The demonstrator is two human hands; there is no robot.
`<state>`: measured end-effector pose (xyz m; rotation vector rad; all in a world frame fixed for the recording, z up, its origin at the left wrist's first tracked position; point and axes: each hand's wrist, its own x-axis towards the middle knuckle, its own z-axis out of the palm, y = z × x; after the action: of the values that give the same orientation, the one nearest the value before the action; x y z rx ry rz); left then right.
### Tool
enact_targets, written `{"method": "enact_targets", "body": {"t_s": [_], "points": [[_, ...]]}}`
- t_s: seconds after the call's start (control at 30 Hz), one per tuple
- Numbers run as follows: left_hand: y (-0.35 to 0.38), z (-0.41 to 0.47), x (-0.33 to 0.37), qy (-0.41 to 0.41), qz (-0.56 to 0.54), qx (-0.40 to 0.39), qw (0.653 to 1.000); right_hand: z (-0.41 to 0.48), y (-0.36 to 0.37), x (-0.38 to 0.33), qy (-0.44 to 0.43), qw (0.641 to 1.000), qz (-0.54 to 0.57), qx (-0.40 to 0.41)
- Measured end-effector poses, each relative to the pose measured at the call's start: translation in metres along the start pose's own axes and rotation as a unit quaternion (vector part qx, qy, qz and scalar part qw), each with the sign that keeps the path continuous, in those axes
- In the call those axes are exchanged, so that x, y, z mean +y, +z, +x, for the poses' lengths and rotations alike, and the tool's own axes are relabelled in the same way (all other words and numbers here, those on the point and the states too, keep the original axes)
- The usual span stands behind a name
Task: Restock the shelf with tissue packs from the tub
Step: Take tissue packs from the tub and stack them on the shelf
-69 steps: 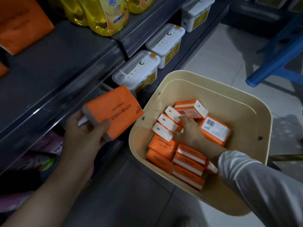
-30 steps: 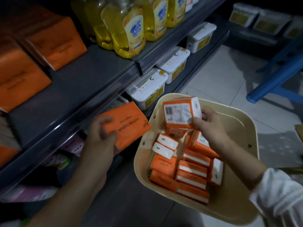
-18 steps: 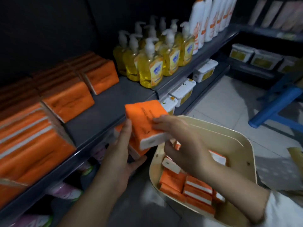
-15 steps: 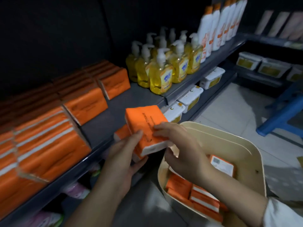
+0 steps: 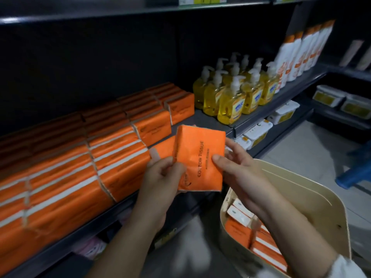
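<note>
Left grip [image 5: 163, 173] pinches the tissue pack [image 5: 200, 157] by its left edge and right grip [image 5: 236, 167] curls round its right side, just before the shelf [image 5: 208, 119], beside the tub [image 5: 313, 199]. It looks light, soft and slick-wrapped; best held across the broad faces, gently.

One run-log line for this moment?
left hand: grips tissue packs | right hand: grips front pack | tub: spare packs inside
</note>
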<state>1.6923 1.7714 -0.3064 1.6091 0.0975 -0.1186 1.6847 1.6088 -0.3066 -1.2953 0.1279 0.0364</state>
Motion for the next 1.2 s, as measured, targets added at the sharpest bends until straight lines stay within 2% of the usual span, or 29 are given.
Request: {"method": "enact_targets", "body": {"t_s": [0.03,0.07,0.13,0.17,0.2,0.3,0.4,0.5,0.6,0.7,0.83,1.0,1.2], "points": [[-0.004,-0.001,-0.001,0.023,0.052,0.005,0.998,-0.001,0.002,-0.003,-0.041,0.996,-0.074,0.002],[-0.008,-0.002,-0.002,0.049,0.111,0.007,0.993,-0.002,0.002,-0.006,-0.089,0.978,-0.19,0.002],[-0.014,-0.006,-0.003,0.096,0.234,-0.018,0.967,0.0,-0.001,-0.006,-0.173,0.89,-0.422,-0.02],[-0.016,-0.008,-0.005,0.112,0.281,-0.034,0.953,0.002,-0.002,-0.004,-0.192,0.854,-0.481,-0.045],[-0.018,-0.008,-0.007,0.117,0.307,-0.044,0.943,0.004,-0.001,-0.002,-0.184,0.847,-0.492,-0.075],[-0.026,-0.006,-0.01,0.114,0.308,-0.044,0.944,0.007,0.004,0.006,-0.141,0.886,-0.427,-0.114],[-0.031,-0.004,-0.007,0.131,0.268,-0.033,0.954,0.011,0.004,0.006,-0.118,0.925,-0.347,-0.104],[-0.041,-0.002,0.007,0.198,0.217,0.033,0.955,0.013,-0.001,0.0,-0.113,0.95,-0.285,-0.064],[-0.06,0.004,0.023,0.273,0.188,0.128,0.935,0.018,-0.008,-0.005,-0.132,0.957,-0.257,-0.006],[-0.081,0.015,0.022,0.232,0.185,0.201,0.933,0.04,-0.01,0.001,-0.153,0.955,-0.247,0.065],[-0.096,0.026,0.009,0.134,0.25,0.196,0.939,0.087,0.01,0.011,-0.153,0.962,-0.208,0.085],[-0.101,0.03,0.001,0.154,0.281,0.177,0.93,0.134,0.042,0.019,-0.128,0.975,-0.177,0.05],[-0.105,0.032,-0.007,0.16,0.284,0.19,0.926,0.168,0.069,0.037,-0.097,0.973,-0.209,-0.001]]}}
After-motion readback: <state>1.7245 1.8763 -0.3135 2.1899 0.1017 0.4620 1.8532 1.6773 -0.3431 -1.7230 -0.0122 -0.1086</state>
